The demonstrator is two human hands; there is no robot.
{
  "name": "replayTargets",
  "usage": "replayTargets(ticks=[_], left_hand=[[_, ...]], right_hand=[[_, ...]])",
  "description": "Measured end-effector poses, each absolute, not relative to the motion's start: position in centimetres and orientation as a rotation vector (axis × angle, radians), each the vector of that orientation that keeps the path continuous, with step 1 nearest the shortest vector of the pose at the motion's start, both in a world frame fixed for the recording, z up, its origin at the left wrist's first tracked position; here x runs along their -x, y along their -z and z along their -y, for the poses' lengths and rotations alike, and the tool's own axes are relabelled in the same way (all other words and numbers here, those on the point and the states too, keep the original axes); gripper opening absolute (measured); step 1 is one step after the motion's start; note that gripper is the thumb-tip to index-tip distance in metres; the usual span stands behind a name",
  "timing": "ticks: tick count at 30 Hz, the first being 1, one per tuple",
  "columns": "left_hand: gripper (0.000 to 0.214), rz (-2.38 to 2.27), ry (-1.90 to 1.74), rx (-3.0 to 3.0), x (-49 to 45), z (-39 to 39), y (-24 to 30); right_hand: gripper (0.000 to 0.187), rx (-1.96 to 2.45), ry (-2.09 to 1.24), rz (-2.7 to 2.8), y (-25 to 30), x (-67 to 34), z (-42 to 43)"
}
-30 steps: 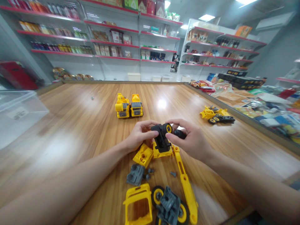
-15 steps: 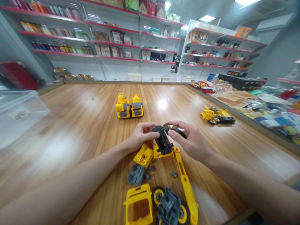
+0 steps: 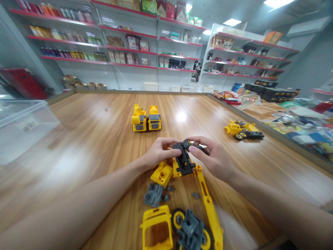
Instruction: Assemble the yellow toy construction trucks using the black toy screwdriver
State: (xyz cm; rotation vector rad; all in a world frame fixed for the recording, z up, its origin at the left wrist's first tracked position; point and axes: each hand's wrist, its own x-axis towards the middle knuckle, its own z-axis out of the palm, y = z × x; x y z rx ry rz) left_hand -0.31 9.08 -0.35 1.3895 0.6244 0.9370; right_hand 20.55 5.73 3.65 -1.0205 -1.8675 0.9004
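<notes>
My left hand (image 3: 162,151) grips a black toy truck chassis (image 3: 185,162), thumb on its top face. A small black wheel with a yellow hub (image 3: 187,143) is pinched in my right hand (image 3: 212,154), against the upper end of the chassis. Behind the right fingers another dark wheel partly shows. Below lie a yellow toy part (image 3: 162,174), a grey part (image 3: 153,195), several grey screws (image 3: 195,195), a yellow cab frame (image 3: 157,227), a long yellow boom (image 3: 211,211), and a grey piece (image 3: 191,227) over loose wheels (image 3: 178,221).
Two yellow toy trucks (image 3: 154,119) stand side by side farther back. A partly built yellow and black toy vehicle (image 3: 244,131) is on the right. At left stands a clear plastic bin (image 3: 28,128). Packaged goods (image 3: 275,111) lie past the table's right rim; stocked shelves line the back.
The whole view has shifted slightly, so everything appears a little farther right. Both hands keep their hold on the chassis and wheel, with the chassis turned slightly.
</notes>
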Motion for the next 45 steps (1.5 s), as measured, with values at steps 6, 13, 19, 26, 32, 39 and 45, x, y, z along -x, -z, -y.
replayTargets(ticks=[6,13,19,26,32,39,45], left_hand=[[0.041,-0.657,-0.924,-1.413,0.4,-8.9,0.3],[0.045,-0.534,-0.906,-1.418,0.2,-8.9,0.1],[0.052,-0.461,-0.867,-1.43,0.1,-8.7,-0.4],[0.05,-0.485,-0.893,-1.447,0.1,-8.9,-0.2],[0.046,-0.489,-0.939,-1.402,0.1,-9.1,0.2],[0.04,-0.559,-0.978,-1.343,0.2,-9.1,0.3],[0.043,-0.551,-0.994,-1.3,0.2,-9.2,0.2]], right_hand=[[0.036,1.021,-0.917,1.891,-3.6,-20.5,-5.8],[0.036,1.017,-0.91,1.916,-3.7,-20.3,-5.9],[0.033,1.019,-0.814,1.948,-3.9,-20.3,-5.8],[0.034,0.997,-0.807,1.968,-4.0,-20.1,-5.8],[0.041,1.001,-0.827,1.953,-3.9,-20.3,-5.7],[0.027,1.095,-0.765,1.844,-4.2,-20.8,-6.0],[0.014,1.303,-0.557,2.019,-4.0,-20.8,-6.7]])
